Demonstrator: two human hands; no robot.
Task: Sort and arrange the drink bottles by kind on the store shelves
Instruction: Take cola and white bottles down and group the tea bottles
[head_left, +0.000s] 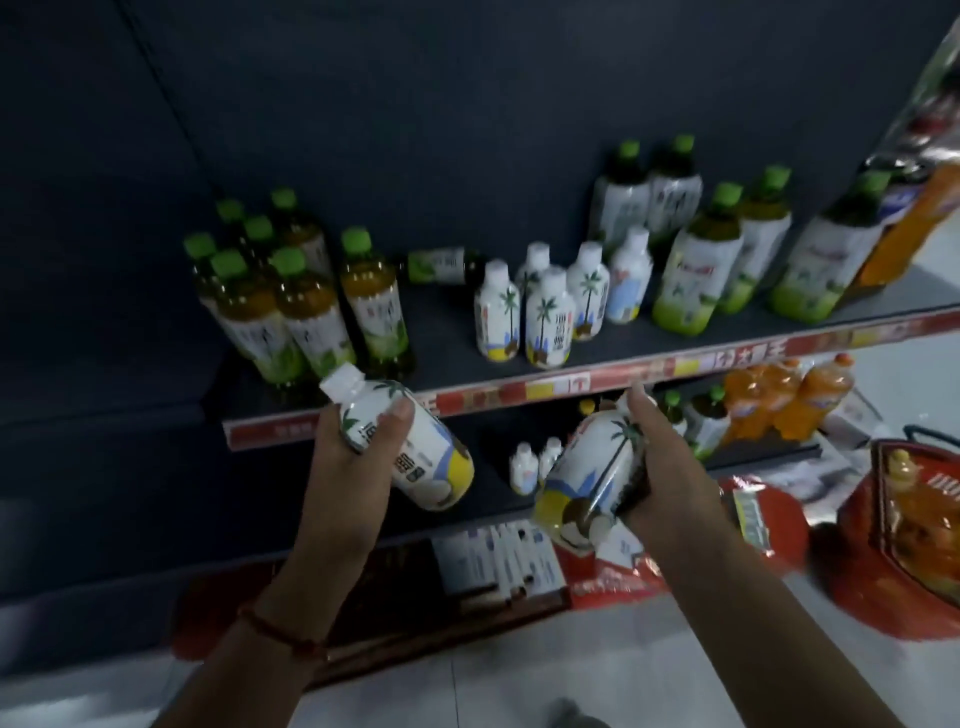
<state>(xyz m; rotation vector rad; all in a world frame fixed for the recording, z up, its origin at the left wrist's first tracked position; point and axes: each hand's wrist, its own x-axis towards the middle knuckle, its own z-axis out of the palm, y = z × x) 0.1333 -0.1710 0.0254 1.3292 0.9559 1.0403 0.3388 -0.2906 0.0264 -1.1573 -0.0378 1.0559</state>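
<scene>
My left hand grips a white palm-tree bottle, tilted with its cap up and left, just below the upper shelf edge. My right hand holds a second white palm-tree bottle, tilted with its base toward me. On the upper shelf stand several white palm-tree bottles in the middle, a cluster of green-capped tea bottles at the left and larger green-capped bottles at the right. One green-label bottle lies on its side behind them.
The lower shelf holds two small white bottles, green-capped bottles and orange soda bottles. A red basket with orange bottles sits on the floor at the right. Red packaging and white boxes lie below the shelves.
</scene>
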